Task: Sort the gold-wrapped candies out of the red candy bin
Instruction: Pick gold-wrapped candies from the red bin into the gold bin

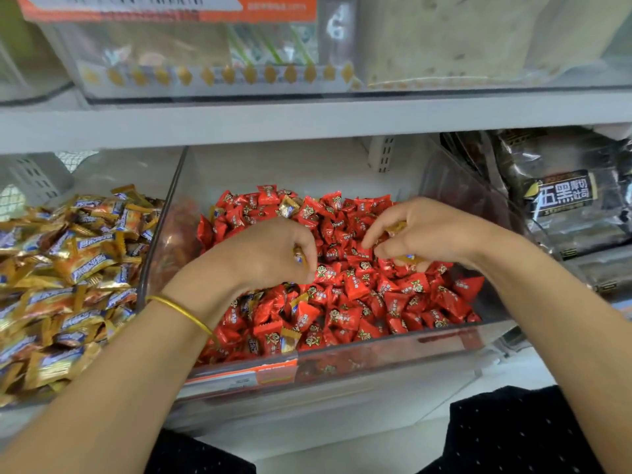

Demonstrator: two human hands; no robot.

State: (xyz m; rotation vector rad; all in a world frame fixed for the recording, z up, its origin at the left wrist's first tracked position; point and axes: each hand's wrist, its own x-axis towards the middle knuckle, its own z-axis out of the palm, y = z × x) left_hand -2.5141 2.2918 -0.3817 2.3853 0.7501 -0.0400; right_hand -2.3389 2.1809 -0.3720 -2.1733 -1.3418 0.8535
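Note:
A clear plastic bin (pixel 342 357) in the middle of the shelf is full of red-wrapped candies (pixel 372 295). Both hands are inside it. My left hand (pixel 270 254) is curled and grips a gold-wrapped candy (pixel 298 256) that peeks out by the fingertips. My right hand (pixel 420 230) is curled round gold-wrapped candies, visible as gold foil at its thumb (pixel 396 227) and under its palm (pixel 408 258). Stray gold candies lie among the red ones at the back (pixel 288 206) and near the front (pixel 290 338).
A clear bin of gold-wrapped candies (pixel 65 275) stands to the left, against the red bin's wall. Black snack packets (pixel 564 196) lie to the right. A grey shelf board (pixel 307 121) with other bins runs overhead. A yellow band (pixel 181 311) circles my left wrist.

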